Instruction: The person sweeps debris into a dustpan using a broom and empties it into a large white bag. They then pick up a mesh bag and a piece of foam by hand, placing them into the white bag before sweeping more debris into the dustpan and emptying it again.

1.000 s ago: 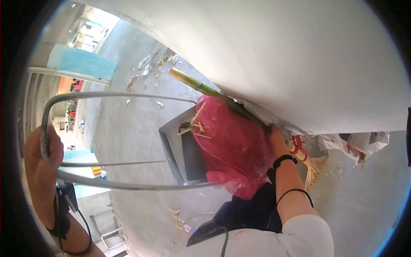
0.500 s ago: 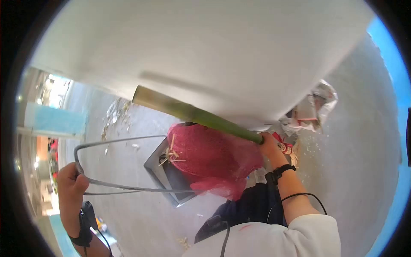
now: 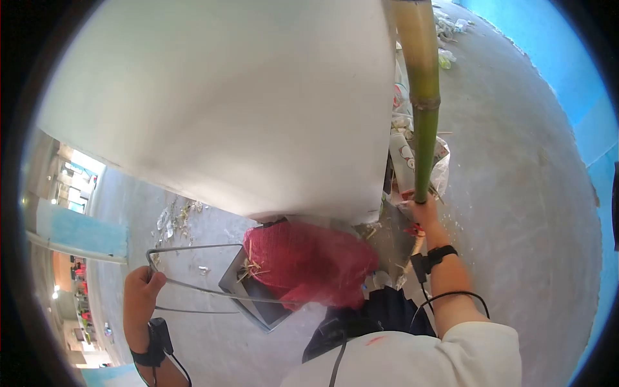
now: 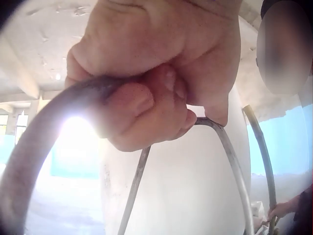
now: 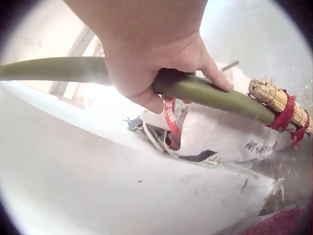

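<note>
In the head view my left hand (image 3: pixel 140 293) grips the bent metal rod handle (image 3: pixel 196 247) of a grey dustpan (image 3: pixel 263 309). The left wrist view shows the fingers curled round this rod. My right hand (image 3: pixel 427 213) holds a green bamboo broom handle (image 3: pixel 425 122) low down, and its top rises past the upper edge of the head view. In the right wrist view, the handle runs into a straw broom (image 5: pixel 291 111) bound with red cloth. A red mesh bag (image 3: pixel 309 264) overlaps the dustpan, with straw bits (image 3: pixel 251 267) at its left end.
A big white wall or pillar (image 3: pixel 225 116) stands close ahead. Beyond its right side lie a white bag (image 3: pixel 441 171) and other litter (image 3: pixel 451 26) on the grey floor (image 3: pixel 503 155). More scraps (image 3: pixel 171 219) lie at the left. A blue wall (image 3: pixel 548 45) is at far right.
My right hand has swung the bamboo handle from leaning left to nearly upright in view, at the right of the white wall. The view has turned right; my left hand still holds the rod.
</note>
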Demonstrator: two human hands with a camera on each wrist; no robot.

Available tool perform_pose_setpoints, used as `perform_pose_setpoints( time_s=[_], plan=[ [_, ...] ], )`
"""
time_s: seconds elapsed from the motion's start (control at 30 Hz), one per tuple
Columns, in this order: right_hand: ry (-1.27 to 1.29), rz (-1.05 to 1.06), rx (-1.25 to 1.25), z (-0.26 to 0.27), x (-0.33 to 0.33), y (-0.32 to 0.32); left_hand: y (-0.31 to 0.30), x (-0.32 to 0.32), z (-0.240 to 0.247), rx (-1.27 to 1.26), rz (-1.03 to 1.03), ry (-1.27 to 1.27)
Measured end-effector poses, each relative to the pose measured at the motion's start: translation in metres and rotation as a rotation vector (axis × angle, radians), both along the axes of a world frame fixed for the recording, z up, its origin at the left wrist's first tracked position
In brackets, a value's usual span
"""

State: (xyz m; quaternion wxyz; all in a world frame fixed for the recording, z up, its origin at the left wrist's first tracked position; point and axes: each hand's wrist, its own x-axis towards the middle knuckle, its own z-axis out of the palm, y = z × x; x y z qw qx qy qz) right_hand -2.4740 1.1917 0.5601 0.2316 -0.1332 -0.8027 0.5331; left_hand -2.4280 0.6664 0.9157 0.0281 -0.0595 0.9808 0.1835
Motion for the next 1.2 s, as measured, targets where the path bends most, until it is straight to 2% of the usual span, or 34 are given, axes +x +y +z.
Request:
perform_pose_setpoints(
  time_s=[0.13,0.27,0.3,0.4,0.43,0.53,0.6,0.63,0.73,0.77,0.83,0.9,0.97,1.03,1.07,1.1,1.13,1.2],
  plan=[
    [-0.163,-0.184,0.146,-0.005,-0.017,-0.003,0.013,0.004,-0.008,0.033,0.051,-0.039],
    [-0.106,-0.121,0.137,0.007,-0.038,-0.002,0.014,0.021,-0.004,0.084,0.067,-0.039],
    [-0.185,-0.079,0.131,0.014,-0.036,-0.008,0.012,0.024,-0.003,0.073,0.075,-0.042],
    [-0.157,-0.439,0.465,0.008,-0.032,-0.034,0.004,0.018,-0.002,0.007,0.059,-0.038],
    [-0.264,-0.414,0.444,0.007,-0.032,-0.034,0.000,0.013,-0.003,-0.036,0.028,-0.029],
    [-0.171,-0.455,0.454,0.001,-0.029,-0.037,-0.007,0.008,-0.006,-0.026,-0.003,-0.007],
    [-0.163,-0.367,0.455,-0.004,-0.018,-0.040,-0.022,0.014,-0.008,-0.002,-0.009,-0.076],
    [-0.154,-0.411,0.508,-0.012,-0.014,-0.042,-0.023,0.012,-0.006,0.031,-0.006,-0.083],
    [0.064,-0.576,0.463,-0.021,0.012,-0.059,-0.011,0.013,0.002,0.116,0.004,-0.105],
    [0.058,-0.715,0.479,-0.040,0.020,-0.062,-0.009,0.015,0.002,0.135,0.006,-0.113],
    [-0.207,-0.352,0.238,-0.071,0.047,-0.092,-0.007,0.019,-0.001,0.173,0.023,-0.122],
    [-0.271,0.128,0.259,-0.120,0.071,-0.140,-0.016,0.020,-0.007,0.084,-0.022,-0.087],
    [-0.642,0.139,0.243,-0.181,0.094,-0.166,-0.024,0.021,-0.011,0.023,-0.046,-0.080],
    [-0.616,0.209,0.228,-0.219,0.099,-0.168,-0.022,0.028,-0.004,0.053,0.038,-0.114],
    [-0.671,0.248,0.122,-0.228,0.099,-0.168,-0.021,0.029,-0.003,0.069,0.080,-0.130],
    [-0.729,0.279,0.018,-0.225,0.097,-0.171,-0.020,0.026,-0.005,0.061,0.051,-0.094],
    [-0.850,0.311,-0.190,-0.160,0.082,-0.179,-0.019,0.024,-0.006,0.055,0.021,-0.057],
    [-0.925,0.483,-0.313,-0.136,0.068,-0.190,-0.017,0.020,-0.009,0.026,-0.029,-0.015]
  ],
)
